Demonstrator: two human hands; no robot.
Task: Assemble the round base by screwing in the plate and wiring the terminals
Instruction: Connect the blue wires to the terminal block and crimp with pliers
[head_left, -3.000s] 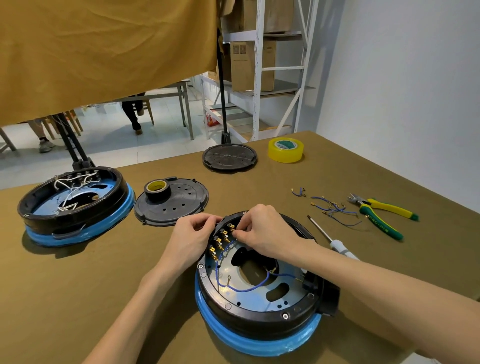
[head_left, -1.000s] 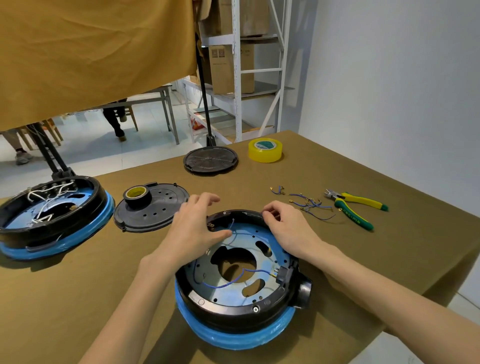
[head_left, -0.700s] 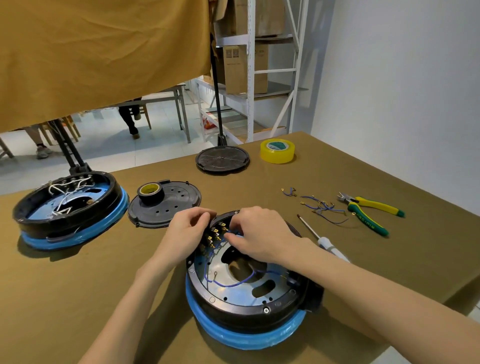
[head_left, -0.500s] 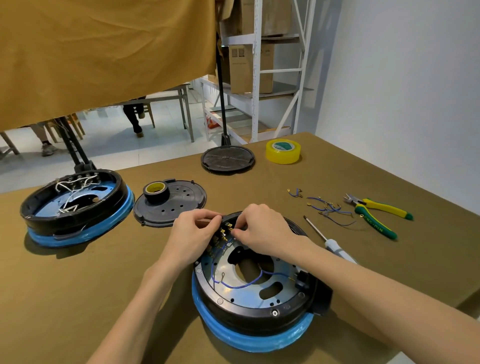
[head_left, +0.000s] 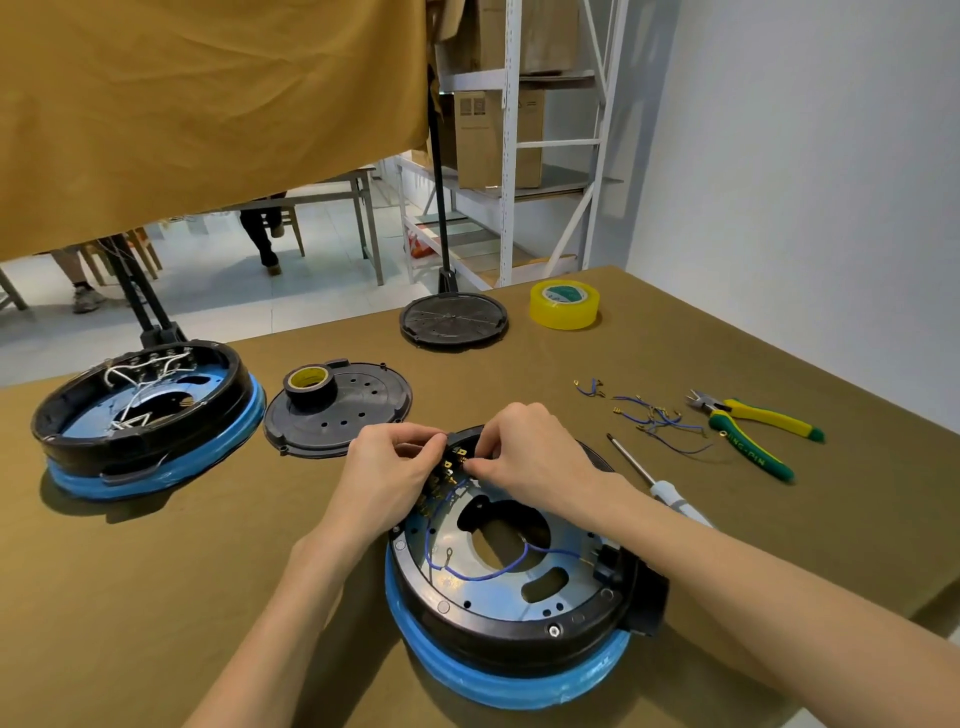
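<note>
My right hand (head_left: 524, 457) and left hand (head_left: 389, 467) have fingers pinched together at the terminals (head_left: 451, 470), probably on a thin, floppy blue wire (head_left: 467, 569). I grip its stiff metal lug; the round base (head_left: 519, 613) looks heavy.

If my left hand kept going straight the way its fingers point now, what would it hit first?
Most likely your right hand: the left hand has its fingertips aimed across the terminals on the round base, nearly touching it; depth is uncertain.

A white wall (head_left: 810, 156), white metal shelving (head_left: 511, 140) with cardboard boxes (head_left: 498, 140), pale tiled floor (head_left: 218, 291).
</note>
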